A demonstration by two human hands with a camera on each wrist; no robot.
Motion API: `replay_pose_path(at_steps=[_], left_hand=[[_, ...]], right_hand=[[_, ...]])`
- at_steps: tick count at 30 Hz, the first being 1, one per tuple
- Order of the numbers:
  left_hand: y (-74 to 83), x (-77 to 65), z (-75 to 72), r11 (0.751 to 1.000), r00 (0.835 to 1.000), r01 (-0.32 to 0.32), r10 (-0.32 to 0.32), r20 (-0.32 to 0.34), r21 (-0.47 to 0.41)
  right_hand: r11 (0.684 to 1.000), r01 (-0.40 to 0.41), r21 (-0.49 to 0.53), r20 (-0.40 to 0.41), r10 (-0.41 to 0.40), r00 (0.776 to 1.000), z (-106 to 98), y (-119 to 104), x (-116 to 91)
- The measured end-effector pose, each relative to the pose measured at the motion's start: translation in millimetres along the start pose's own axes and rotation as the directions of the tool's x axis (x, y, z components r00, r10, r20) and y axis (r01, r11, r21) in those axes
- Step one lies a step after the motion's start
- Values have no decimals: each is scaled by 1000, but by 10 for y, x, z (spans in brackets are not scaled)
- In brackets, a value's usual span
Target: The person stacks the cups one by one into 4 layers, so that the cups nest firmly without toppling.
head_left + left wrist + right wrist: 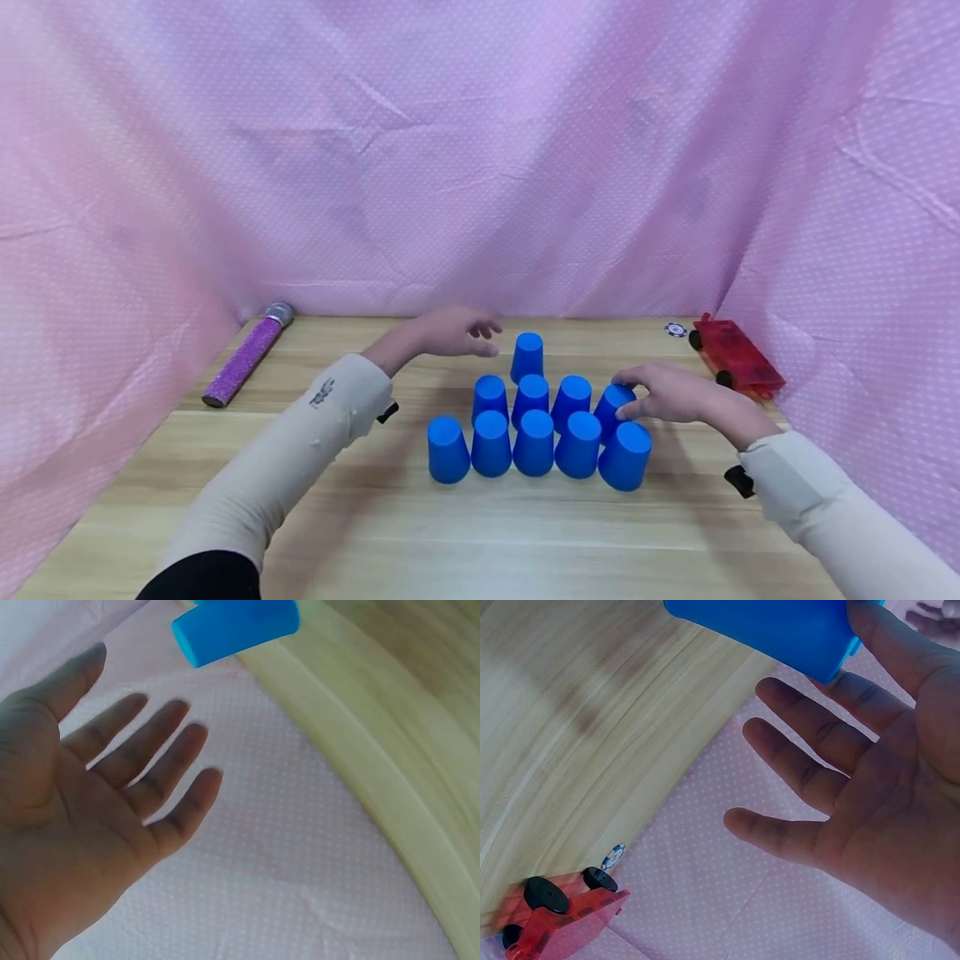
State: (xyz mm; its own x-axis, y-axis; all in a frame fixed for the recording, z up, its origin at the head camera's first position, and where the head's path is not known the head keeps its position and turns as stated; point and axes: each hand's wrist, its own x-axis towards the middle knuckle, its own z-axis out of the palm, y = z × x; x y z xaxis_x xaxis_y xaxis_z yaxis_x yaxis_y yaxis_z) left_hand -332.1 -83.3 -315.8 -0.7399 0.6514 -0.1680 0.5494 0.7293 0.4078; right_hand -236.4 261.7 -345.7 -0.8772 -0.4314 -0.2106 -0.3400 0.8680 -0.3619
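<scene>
Basically, the right hand [667, 393] is pinching the right-end tapered blue cup [609, 408] of the four-cup middle row [533, 394] between thumb and finger, other fingers spreading free. Left hand [453, 332] is hovering near the lone back cup [527, 358], fingers loosely parted, holding nothing. All cups are standing mouth-down, the front row of five [534, 446] sitting just before the four. A light, level pinch seems best here; the thumb should be avoiding the right-end front cup [626, 456], which could easily be getting knocked. Wood-grain tabletop [360, 517] is running back to pink polka-dot cloth walls [480, 167]; a glittery purple microphone [243, 362] is lying at left, a red toy car [738, 354] and poker chip [676, 330] at right.
</scene>
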Motion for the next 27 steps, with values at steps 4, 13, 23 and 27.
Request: replay_pose_path(at_steps=[4, 13, 23, 27], left_hand=[[-23, -167, 88, 999, 994, -2, 7, 107, -40], [-56, -301, 359, 998, 995, 6, -1, 102, -54], [-72, -289, 434, 998, 995, 6, 0, 100, -58], [-75, -282, 430, 998, 996, -3, 8, 85, -60]], right_hand=[[1000, -2, -3, 0, 2, 1000, -7, 13, -5], [1000, -21, 0, 7, 21, 1000, 18, 3, 8], [1000, -23, 0, 4, 23, 1000, 32, 0, -20], [1000, -20, -6, 0, 20, 1000, 22, -5, -21]])
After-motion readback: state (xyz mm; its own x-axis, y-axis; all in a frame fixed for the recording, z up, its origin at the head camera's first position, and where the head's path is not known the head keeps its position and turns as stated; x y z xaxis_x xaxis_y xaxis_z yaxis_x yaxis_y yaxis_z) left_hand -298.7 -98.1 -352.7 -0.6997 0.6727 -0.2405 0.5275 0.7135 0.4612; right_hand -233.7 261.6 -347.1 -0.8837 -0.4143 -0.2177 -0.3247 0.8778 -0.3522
